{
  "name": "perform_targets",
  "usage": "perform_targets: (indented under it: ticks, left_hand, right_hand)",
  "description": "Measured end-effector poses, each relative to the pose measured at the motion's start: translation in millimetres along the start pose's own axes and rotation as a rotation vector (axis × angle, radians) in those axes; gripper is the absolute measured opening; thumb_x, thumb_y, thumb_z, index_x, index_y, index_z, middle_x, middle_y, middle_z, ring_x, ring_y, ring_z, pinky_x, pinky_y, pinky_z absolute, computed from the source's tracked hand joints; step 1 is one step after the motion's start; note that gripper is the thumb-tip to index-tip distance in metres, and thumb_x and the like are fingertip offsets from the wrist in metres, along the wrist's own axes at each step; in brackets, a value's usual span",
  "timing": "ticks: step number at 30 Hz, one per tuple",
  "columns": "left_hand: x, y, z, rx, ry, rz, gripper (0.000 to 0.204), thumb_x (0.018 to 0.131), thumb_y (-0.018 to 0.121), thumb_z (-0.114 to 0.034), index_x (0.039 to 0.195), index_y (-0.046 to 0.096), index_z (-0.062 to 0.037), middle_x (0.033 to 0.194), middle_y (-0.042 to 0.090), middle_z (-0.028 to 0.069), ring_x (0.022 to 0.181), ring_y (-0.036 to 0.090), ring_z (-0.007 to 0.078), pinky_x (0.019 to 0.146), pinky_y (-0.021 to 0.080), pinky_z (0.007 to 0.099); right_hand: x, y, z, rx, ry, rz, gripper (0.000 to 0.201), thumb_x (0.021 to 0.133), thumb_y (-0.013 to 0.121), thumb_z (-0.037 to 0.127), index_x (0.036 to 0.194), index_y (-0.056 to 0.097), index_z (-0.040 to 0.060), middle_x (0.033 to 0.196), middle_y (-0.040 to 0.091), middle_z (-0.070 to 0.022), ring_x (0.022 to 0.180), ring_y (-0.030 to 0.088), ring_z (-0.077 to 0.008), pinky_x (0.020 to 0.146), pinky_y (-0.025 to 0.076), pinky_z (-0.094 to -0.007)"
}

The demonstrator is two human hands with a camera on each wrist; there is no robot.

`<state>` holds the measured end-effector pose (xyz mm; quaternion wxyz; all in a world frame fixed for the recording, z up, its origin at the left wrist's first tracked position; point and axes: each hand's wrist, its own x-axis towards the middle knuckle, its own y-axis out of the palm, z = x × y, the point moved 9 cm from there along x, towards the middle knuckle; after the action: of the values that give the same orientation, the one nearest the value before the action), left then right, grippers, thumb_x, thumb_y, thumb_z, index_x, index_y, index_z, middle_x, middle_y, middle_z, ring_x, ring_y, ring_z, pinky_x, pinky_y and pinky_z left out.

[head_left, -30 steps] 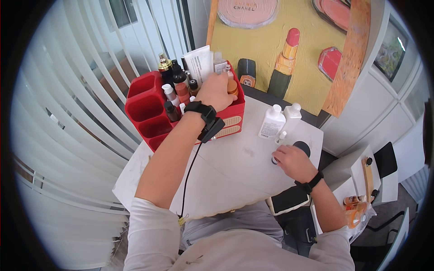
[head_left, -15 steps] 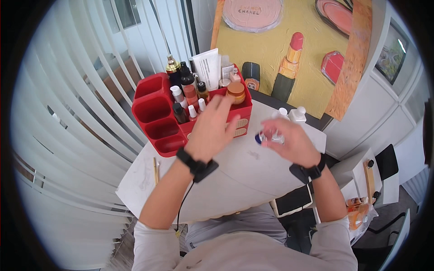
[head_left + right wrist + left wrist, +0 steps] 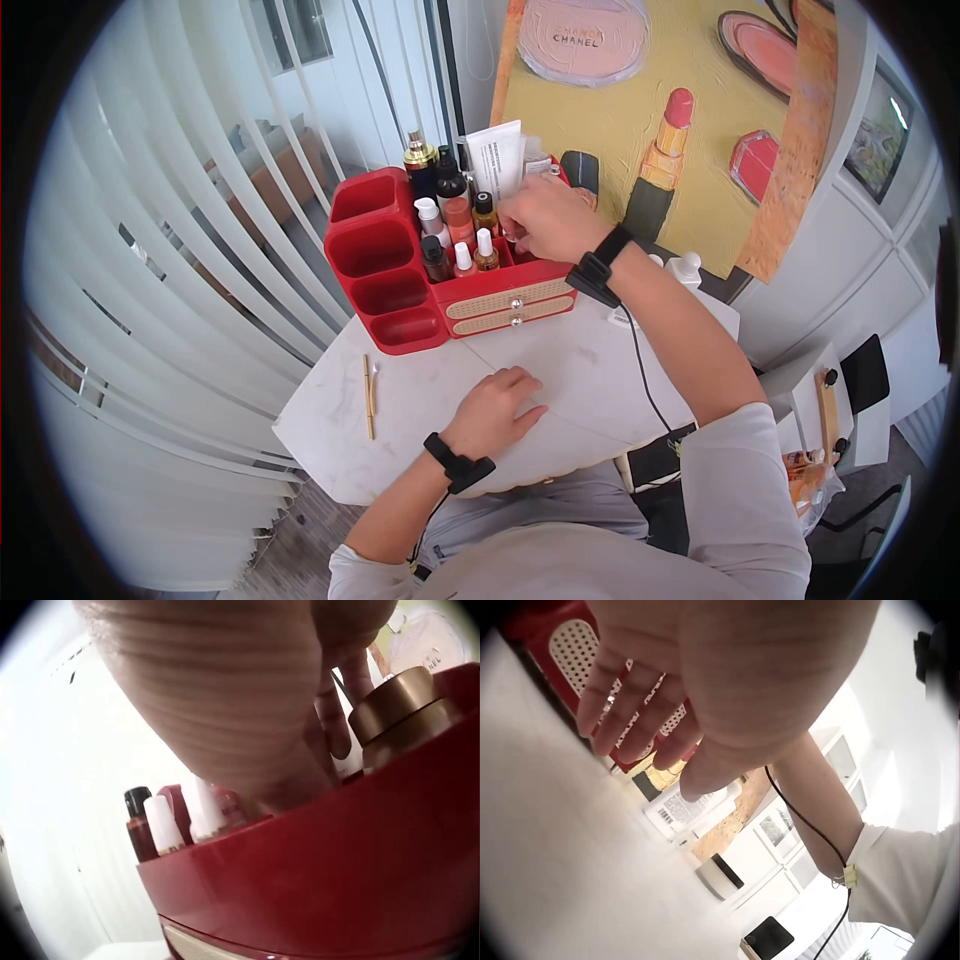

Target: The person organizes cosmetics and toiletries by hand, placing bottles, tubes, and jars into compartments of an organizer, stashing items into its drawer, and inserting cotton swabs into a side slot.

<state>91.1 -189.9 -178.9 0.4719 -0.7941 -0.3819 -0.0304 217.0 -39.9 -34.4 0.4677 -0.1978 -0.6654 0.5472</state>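
Note:
My right hand (image 3: 515,222) reaches into the back right compartment of a red organizer (image 3: 400,290) full of small cosmetic bottles. Its fingertips curl down and pinch a small clear bottle that is mostly hidden by the hand. In the right wrist view the fingers (image 3: 337,720) dip behind the red wall (image 3: 337,862) next to a gold-lidded jar (image 3: 397,705). My left hand (image 3: 525,395) rests palm down on the white table (image 3: 580,370) in front of the organizer, holding nothing. From the left wrist, its fingers (image 3: 630,712) lie relaxed before the organizer's perforated drawer (image 3: 570,645).
Two thin sticks (image 3: 368,385) lie on the table at the left. White bottles (image 3: 685,268) stand behind my right forearm, one seen as a labelled bottle (image 3: 686,810). A cosmetics painting (image 3: 640,110) leans behind the organizer. Vertical blinds (image 3: 180,250) hang on the left.
My right hand carried the small bottle from the table's right side up into the organizer. My left hand drew back from the organizer and settled flat on the table.

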Motion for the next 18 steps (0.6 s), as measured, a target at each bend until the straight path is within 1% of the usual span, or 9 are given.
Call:
perform_targets:
  ticks: [4,6,9,10,11,13,15,17,18]
  left_hand:
    - [-2,4,4,-0.007,-0.041,0.049,0.027,0.09,0.084,-0.014,0.113,0.075,-0.0032,0.111,0.073,0.0169,0.101,0.073,0.04,0.09,0.061,0.0462]
    - [1,4,4,-0.022,-0.039,0.064,0.027,0.09,0.084,-0.014,0.112,0.074,-0.0029,0.111,0.073,0.017,0.101,0.072,0.0405,0.09,0.061,0.0464]
    - [6,1,6,-0.032,-0.04,0.057,0.026,0.09,0.084,-0.013,0.112,0.074,-0.0021,0.112,0.073,0.0172,0.102,0.072,0.0414,0.09,0.061,0.0468]
    - [5,0,6,-0.038,-0.046,0.041,0.027,0.09,0.084,-0.013,0.112,0.074,-0.0016,0.112,0.073,0.0174,0.102,0.072,0.042,0.09,0.061,0.047]
    - [4,3,6,-0.069,-0.039,0.059,0.027,0.09,0.084,-0.013,0.112,0.074,-0.0016,0.112,0.073,0.0174,0.102,0.072,0.042,0.09,0.061,0.047]
    - [4,-3,12,-0.047,-0.065,-0.027,0.028,0.089,0.085,-0.011,0.112,0.074,-0.0011,0.111,0.073,0.0178,0.102,0.072,0.0432,0.09,0.06,0.0477]
    - [8,3,17,-0.068,-0.07,-0.051,0.027,0.089,0.085,-0.011,0.112,0.074,-0.0012,0.109,0.073,0.0172,0.099,0.073,0.0395,0.088,0.061,0.0448]
    - [16,16,26,-0.211,-0.132,-0.004,0.027,0.091,0.085,-0.013,0.112,0.074,-0.0009,0.106,0.073,0.0162,0.097,0.074,0.0346,0.085,0.061,0.0409]
    - [22,21,21,-0.207,-0.101,0.012,0.027,0.092,0.085,-0.013,0.114,0.073,-0.0011,0.107,0.073,0.0144,0.094,0.074,0.0298,0.083,0.061,0.0372]
  right_hand:
    - [-3,1,-4,-0.053,-0.047,-0.051,0.026,0.073,0.094,0.007,0.09,0.073,0.0092,0.097,0.071,-0.0082,0.107,0.065,-0.0335,0.096,0.052,-0.0456]
    - [-16,-22,2,-0.039,-0.114,-0.242,0.025,0.076,0.091,0.005,0.093,0.072,0.0076,0.1,0.069,-0.0102,0.107,0.064,-0.035,0.095,0.052,-0.046]
    - [-45,-61,0,0.144,-0.053,-0.28,0.022,0.081,0.087,0.005,0.096,0.071,0.0061,0.103,0.068,-0.012,0.107,0.065,-0.0352,0.091,0.054,-0.045]
    - [-67,-79,-1,0.141,-0.023,-0.398,0.018,0.084,0.082,0.009,0.1,0.073,0.0074,0.101,0.069,-0.0112,0.105,0.068,-0.0361,0.088,0.057,-0.0471]
    - [-89,-93,-5,0.098,0.047,-0.409,0.019,0.087,0.082,0.01,0.103,0.074,0.0065,0.099,0.07,-0.0121,0.096,0.071,-0.0338,0.082,0.058,-0.0447]
    - [-141,-104,-23,0.177,0.36,-0.288,0.021,0.09,0.083,0.012,0.106,0.074,0.0036,0.098,0.073,-0.0127,0.084,0.072,-0.033,0.075,0.058,-0.0421]
    - [-196,-94,-38,0.142,0.508,-0.215,0.023,0.091,0.085,0.013,0.108,0.074,0.0016,0.099,0.076,-0.0134,0.077,0.071,-0.0323,0.072,0.058,-0.0384]
    - [-247,-70,-54,0.141,0.678,-0.171,0.026,0.088,0.087,0.012,0.109,0.075,0.0014,0.103,0.077,-0.0129,0.087,0.074,-0.0316,0.078,0.059,-0.039]
    - [-262,-54,-55,0.138,0.667,-0.162,0.026,0.088,0.087,0.012,0.109,0.075,0.0014,0.103,0.077,-0.0129,0.087,0.074,-0.0316,0.078,0.059,-0.039]
